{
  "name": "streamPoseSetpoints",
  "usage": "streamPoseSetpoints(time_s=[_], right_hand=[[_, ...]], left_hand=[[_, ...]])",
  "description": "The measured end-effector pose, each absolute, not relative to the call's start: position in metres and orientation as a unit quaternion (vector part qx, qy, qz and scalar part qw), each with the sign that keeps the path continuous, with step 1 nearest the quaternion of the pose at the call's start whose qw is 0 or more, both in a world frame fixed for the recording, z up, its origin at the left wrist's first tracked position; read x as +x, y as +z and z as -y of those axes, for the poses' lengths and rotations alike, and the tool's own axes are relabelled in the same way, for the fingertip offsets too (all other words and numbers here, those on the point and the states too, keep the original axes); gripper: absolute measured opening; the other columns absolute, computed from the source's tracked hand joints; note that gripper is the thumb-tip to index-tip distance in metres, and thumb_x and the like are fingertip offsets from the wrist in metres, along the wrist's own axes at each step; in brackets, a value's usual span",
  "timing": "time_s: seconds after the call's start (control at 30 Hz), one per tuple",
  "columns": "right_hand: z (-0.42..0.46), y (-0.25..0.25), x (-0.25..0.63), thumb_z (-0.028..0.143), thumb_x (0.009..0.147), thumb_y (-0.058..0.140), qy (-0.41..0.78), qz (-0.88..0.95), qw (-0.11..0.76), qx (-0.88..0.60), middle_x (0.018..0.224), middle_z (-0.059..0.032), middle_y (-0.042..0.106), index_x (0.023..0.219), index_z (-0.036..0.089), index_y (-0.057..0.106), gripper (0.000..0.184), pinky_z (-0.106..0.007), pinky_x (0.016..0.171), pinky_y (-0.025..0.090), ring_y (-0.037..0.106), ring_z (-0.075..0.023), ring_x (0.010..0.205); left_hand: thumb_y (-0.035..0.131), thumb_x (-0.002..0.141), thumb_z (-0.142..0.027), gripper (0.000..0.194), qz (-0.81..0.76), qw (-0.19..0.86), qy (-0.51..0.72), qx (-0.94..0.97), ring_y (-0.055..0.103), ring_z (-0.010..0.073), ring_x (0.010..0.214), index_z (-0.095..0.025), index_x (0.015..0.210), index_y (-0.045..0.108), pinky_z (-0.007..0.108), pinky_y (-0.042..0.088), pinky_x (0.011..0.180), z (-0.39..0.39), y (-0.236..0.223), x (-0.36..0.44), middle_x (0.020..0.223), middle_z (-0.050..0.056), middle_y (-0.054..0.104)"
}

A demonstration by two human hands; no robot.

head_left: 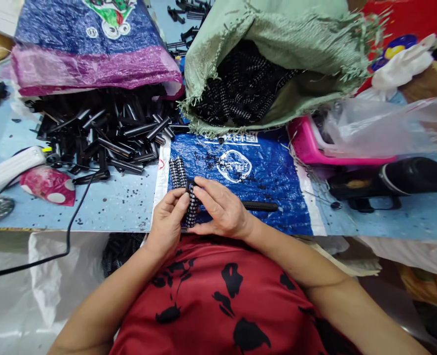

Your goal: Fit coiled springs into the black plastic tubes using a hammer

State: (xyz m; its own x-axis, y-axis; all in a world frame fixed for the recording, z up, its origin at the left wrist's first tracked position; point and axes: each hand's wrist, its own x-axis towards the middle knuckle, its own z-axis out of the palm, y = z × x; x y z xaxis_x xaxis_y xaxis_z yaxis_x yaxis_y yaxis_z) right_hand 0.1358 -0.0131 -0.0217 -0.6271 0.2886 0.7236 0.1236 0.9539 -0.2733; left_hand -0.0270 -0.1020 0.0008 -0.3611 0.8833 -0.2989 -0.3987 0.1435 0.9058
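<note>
- Your left hand (169, 214) is closed in a pinch, thumb and bent fingers gripping the near side of a short black strip (191, 212) with rows of white marks
- Your right hand (226, 209) is clamped on that same strip from the other side, fingers at its far end and thumb by its near end, so your two hands come close together with the strip between them
- White marks on the held strip look like printed characters, too small for you to read here
- You have this strip at the front edge of the table (124, 199), above a blue plastic sheet (288, 190) bearing white Chinese characters, partly covered by the sack, and a white outlined emblem (235, 165) whose inner sign is unclear
- Just beyond your left hand lie more white-marked strips (177, 172), side by side
- Beside your right hand, a plain dark rod (261, 206) lies on the sheet
- Ahead of you, a pale green sack (277, 32) gapes open, full of black pieces with white marks
- Ahead to your left, a blue and magenta bag (96, 69) shows a cartoon face and a small round white badge, unreadable, with loose black tubes (129, 133) heaped at its mouth
- To your right stand a pink tray (346, 160) and, lying near it, a black flask (407, 177)
</note>
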Motion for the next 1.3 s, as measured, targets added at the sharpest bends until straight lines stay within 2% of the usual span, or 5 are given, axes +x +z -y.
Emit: streamPoseSetpoints(time_s=[0.37,0.6,0.8,0.97,1.3], right_hand=[[0.012,-0.028,0.147,0.077,0.087,0.067,0.187,0.911,0.343,-0.135,0.155,-0.0258,0.055,0.166,0.012,0.025,0.11,-0.054,0.12,0.048,0.05,-0.0362,0.151],[0.02,-0.043,0.214,0.026,0.104,0.06,0.039,0.925,0.209,-0.314,0.099,-0.0115,0.075,0.112,0.016,0.07,0.016,-0.038,0.081,0.057,0.07,-0.0245,0.089],[0.036,-0.024,0.196,0.018,0.106,0.049,0.095,0.898,0.327,-0.279,0.093,-0.0079,0.073,0.121,0.015,0.063,0.021,-0.029,0.072,0.053,0.066,-0.0185,0.08],[0.034,-0.017,0.17,0.025,0.109,0.047,0.048,0.935,0.213,-0.279,0.077,-0.0038,0.067,0.111,0.017,0.069,0.024,-0.03,0.062,0.048,0.061,-0.0175,0.065],[0.045,-0.02,0.152,0.028,0.109,0.049,0.124,0.966,0.195,-0.115,0.07,-0.0023,0.063,0.103,0.019,0.072,0.026,-0.032,0.059,0.046,0.058,-0.0167,0.062]], left_hand=[[0.094,0.068,-0.05,0.048,-0.538,0.628,0.537,0.165,0.07,0.0178,0.063,-0.021,0.095,0.068,0.031,0.059,0.063,0.109,-0.003,-0.052,0.077,0.001,0.074],[0.079,0.083,-0.041,0.023,-0.711,0.298,0.334,0.542,0.067,0.0191,0.08,-0.021,0.095,0.078,0.032,0.051,0.077,0.127,-0.021,-0.098,0.088,0.004,0.075],[0.084,0.074,-0.055,0.039,-0.72,0.371,0.201,0.551,0.058,0.0172,0.068,-0.02,0.088,0.075,0.028,0.04,0.06,0.108,-0.019,-0.113,0.074,0.001,0.067],[0.085,0.069,-0.054,0.04,-0.729,0.39,0.194,0.527,0.05,0.014,0.06,-0.02,0.082,0.07,0.026,0.033,0.055,0.095,-0.02,-0.112,0.065,-0.003,0.059],[0.092,0.059,-0.041,0.043,-0.684,0.462,0.171,0.538,0.038,0.0118,0.051,-0.022,0.063,0.053,0.026,0.025,0.052,0.068,-0.019,-0.114,0.052,-0.007,0.046]])
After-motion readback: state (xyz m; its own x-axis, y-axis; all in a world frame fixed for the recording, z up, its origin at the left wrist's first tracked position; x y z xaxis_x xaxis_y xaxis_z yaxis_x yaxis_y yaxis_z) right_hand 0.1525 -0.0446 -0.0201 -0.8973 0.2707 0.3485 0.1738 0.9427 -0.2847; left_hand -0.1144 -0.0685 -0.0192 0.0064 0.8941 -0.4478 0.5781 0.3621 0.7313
